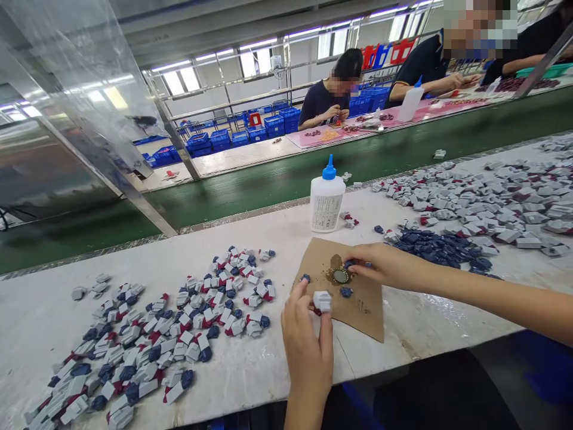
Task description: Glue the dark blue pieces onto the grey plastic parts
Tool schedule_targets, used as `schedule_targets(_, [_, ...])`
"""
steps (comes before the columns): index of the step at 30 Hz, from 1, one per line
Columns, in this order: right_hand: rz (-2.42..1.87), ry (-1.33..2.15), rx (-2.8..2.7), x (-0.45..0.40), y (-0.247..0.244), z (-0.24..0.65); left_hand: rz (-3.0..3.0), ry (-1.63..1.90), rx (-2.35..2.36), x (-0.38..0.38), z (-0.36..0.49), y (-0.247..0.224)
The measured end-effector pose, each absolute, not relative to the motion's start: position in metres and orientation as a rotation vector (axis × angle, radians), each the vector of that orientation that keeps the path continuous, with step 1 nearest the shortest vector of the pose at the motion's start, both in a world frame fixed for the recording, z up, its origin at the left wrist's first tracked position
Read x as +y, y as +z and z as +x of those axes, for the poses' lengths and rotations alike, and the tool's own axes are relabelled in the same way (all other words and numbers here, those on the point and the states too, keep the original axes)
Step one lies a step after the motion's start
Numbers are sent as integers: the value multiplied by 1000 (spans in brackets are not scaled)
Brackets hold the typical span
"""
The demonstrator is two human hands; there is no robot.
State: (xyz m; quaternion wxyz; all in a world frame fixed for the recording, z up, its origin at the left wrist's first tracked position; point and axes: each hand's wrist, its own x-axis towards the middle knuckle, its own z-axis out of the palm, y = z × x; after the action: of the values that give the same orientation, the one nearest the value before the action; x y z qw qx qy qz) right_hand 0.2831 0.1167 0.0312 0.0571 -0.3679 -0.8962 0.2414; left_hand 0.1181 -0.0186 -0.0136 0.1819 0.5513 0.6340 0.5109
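In my left hand (307,346) is a small grey plastic piece (322,300) with a dark red part under it, pinched between thumb and fingers. My right hand (369,263) reaches over the brown cardboard sheet (373,316), its fingers closed on a dark blue plastic piece (348,264). Just below those fingertips a small round disc (341,276) lies in a wet, dark stain on the cardboard. Another dark blue piece (346,292) rests on the sheet between the hands. One more blue bit (305,278) shows at my left fingertips.
A white bottle with a blue nozzle (326,203) stands behind the cardboard. Assembled grey, red and blue pieces (156,340) spread over the left. Dark blue pieces (436,248) and a large grey pile (501,197) lie right. Beyond the green conveyor (250,191), people work at another table.
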Motion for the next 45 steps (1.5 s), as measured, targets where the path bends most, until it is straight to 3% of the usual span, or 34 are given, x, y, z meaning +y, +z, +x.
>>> schedule_targets(2, [-1055, 587, -2794, 116, 26, 284, 1044, 1636, 1638, -25, 119, -11])
schedule_targets(5, [-1028, 377, -2897, 114, 19, 282, 385, 1641, 1317, -30, 118, -7])
schedule_targets(9, [-1053, 287, -3019, 113, 17, 272, 117, 1660, 1154, -29, 113, -4])
schedule_targets(15, [-1010, 391, -2998, 115, 26, 260, 136, 1674, 1162, -32, 114, 2])
schedule_targets(20, [-878, 911, -2574, 88, 63, 257, 216, 1660, 1192, -35, 120, 11])
schedule_targets(25, [-734, 1088, -2469, 59, 88, 248, 346, 1672, 1232, -37, 125, 14])
schedule_targets(33, [-685, 1057, -2547, 56, 84, 247, 526, 1635, 1243, -39, 123, 11])
schedule_targets(38, [-669, 1298, -2461, 57, 75, 243, 576, 1639, 1328, -39, 124, 6])
schedule_targets(45, [-626, 1365, -2454, 59, 64, 229, 669, 1570, 1537, -43, 110, -7])
